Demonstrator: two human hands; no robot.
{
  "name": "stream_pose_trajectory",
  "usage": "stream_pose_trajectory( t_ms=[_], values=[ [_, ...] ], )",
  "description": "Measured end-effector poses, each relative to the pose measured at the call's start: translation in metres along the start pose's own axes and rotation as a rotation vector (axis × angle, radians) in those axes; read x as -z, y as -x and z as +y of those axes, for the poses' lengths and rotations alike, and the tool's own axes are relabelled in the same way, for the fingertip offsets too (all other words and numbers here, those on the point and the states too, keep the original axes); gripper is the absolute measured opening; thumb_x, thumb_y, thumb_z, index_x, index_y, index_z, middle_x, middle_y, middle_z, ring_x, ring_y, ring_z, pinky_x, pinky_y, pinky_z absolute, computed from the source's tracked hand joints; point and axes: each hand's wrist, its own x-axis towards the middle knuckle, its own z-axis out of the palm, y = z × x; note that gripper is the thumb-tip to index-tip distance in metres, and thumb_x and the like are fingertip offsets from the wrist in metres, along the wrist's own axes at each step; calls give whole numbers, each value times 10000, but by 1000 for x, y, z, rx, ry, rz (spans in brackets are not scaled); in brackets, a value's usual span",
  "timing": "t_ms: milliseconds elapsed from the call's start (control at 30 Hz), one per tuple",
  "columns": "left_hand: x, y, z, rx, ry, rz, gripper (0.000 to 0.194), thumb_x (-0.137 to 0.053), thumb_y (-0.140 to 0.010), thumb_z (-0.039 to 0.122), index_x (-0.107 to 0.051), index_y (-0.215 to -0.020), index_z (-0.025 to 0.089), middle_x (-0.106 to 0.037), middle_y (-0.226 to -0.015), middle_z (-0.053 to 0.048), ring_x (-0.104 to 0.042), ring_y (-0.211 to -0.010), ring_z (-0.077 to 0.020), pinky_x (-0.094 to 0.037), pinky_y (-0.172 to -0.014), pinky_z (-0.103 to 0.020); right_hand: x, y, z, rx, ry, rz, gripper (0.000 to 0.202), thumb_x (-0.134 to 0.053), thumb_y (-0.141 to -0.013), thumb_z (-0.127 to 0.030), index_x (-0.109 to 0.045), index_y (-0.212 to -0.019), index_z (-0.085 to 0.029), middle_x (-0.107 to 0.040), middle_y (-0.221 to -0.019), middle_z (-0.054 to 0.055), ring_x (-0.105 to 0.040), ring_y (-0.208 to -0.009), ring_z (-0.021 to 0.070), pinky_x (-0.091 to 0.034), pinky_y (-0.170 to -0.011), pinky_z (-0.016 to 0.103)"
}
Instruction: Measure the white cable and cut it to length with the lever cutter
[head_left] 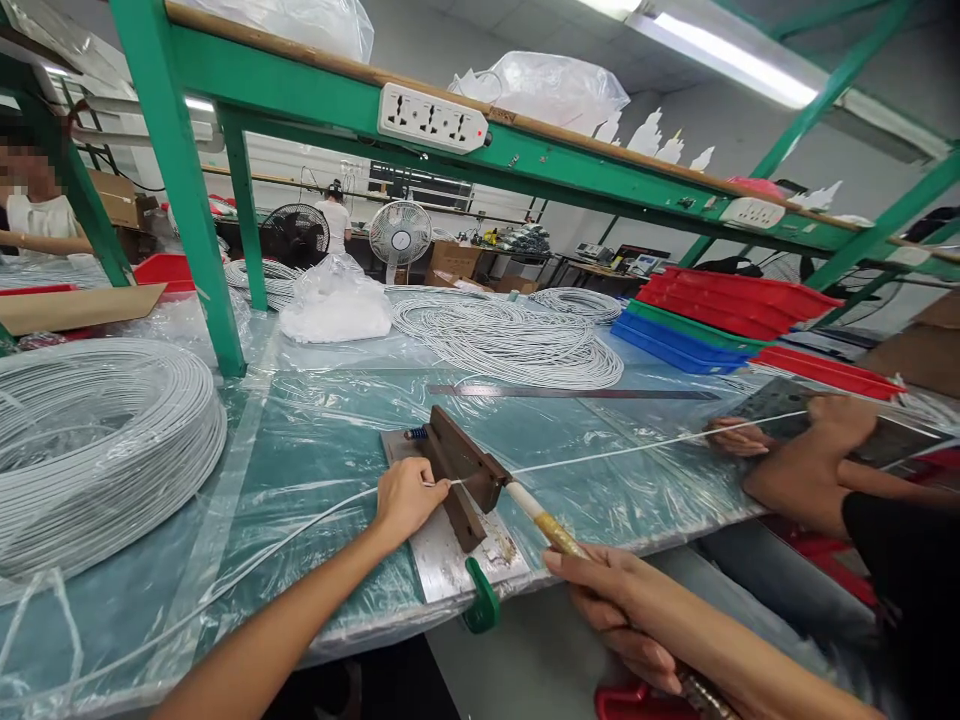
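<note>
My left hand (405,496) pinches a thin white cable (322,519) that runs in from the lower left. Just beyond the fingertips, the cable meets a brown metal lever cutter (463,468) on a pale metal base plate (499,560). From the cutter a lever handle (551,525), white with gold-coloured wrapping, slopes toward me. My right hand (626,615) is closed around its lower end. On the cutter's far side a white cable length (630,450) stretches right to a co-worker's hands (750,435). Whether it joins the near cable inside the cutter is hidden.
A green clamp (481,597) grips the table edge by the base plate. Large cable coils (112,440) stand at left, with looser coils (517,335) behind. A steel ruler (574,393) lies beyond the cutter. Stacked trays (720,315) and a co-worker's arm (802,490) are at right.
</note>
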Motion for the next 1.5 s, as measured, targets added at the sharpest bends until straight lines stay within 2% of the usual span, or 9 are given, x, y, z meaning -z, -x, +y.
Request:
stream_pose_trajectory(
  t_ms=[300, 533, 733, 867, 1033, 1100, 1200, 1300, 1500],
  values=[
    [-3, -1, -4, -1, 19, -6, 303, -586, -711, 378, -430, -533, 189, -416, -515, 43, -391, -525, -117, -198, -516, -234, -4, 1, 11, 235, 65, -79, 457, -631, -665, -554, -332, -720, -213, -240, -411, -148, -122, -241, -6, -147, -242, 117],
    [-2, 0, -2, 1, 58, 1, 312, -587, -707, 374, -420, -522, 186, -407, -501, 50, -379, -510, -111, -197, -510, -239, -5, 6, 11, 273, 94, -67, 394, -613, -709, -518, -362, -725, -215, -204, -437, -134, -80, -279, 17, -145, -264, 154],
    [-2, 2, -7, 20, 150, 12, 305, -590, -692, 345, -400, -515, 184, -375, -493, 57, -368, -515, -107, -197, -506, -235, -25, -29, 72, 536, 145, 272, 414, -626, -667, -577, -475, -647, -192, -419, -583, -20, -421, -516, 115, -392, -476, 218],
    [4, 1, -11, -23, 254, -27, 332, -582, -704, 398, -401, -532, 180, -380, -513, 57, -366, -528, -98, -229, -509, -222, -23, -30, 80, 439, 95, 187, 444, -589, -680, -631, -582, -796, -202, -408, -549, -24, -389, -422, 108, -327, -385, 212],
    [19, 6, -12, -125, 623, -122, 409, -576, -716, 536, -447, -594, 167, -351, -549, 57, -319, -536, -86, -245, -523, -216, 3, 14, 18, 347, -11, 69, 690, -623, -686, -572, -473, -1267, -233, -534, -672, -5, -305, -330, 58, -273, -332, 207],
    [24, 11, -12, -131, 701, -145, 414, -607, -698, 538, -471, -612, 157, -368, -558, 50, -312, -547, -88, -233, -525, -219, 10, 27, -16, 391, -90, 22, 643, -560, -723, -606, -493, -1250, -243, -573, -728, 25, -339, -354, 63, -311, -350, 211],
    [28, 16, -14, -130, 731, -135, 414, -620, -694, 535, -487, -630, 149, -365, -563, 48, -302, -555, -89, -217, -525, -221, 15, 31, -72, 463, -210, -35, 586, -322, -816, -678, -621, -988, -205, -590, -713, 57, -419, -409, 78, -379, -414, 206],
    [27, 17, -18, -139, 737, -71, 413, -597, -721, 537, -482, -624, 152, -346, -564, 50, -295, -555, -90, -214, -528, -222, 15, 16, -130, 566, -262, -89, 672, -147, -866, -667, -607, -889, -177, -624, -686, 80, -508, -459, 102, -428, -466, 199],
    [17, 11, -30, -120, 770, 37, 447, -566, -732, 580, -475, -606, 161, -330, -553, 52, -291, -549, -96, -225, -535, -224, 3, -61, -222, 778, -216, -118, 711, -133, -855, -687, -526, -1069, -135, -692, -845, 158, -665, -708, 206, -527, -642, 287]
  ],
)
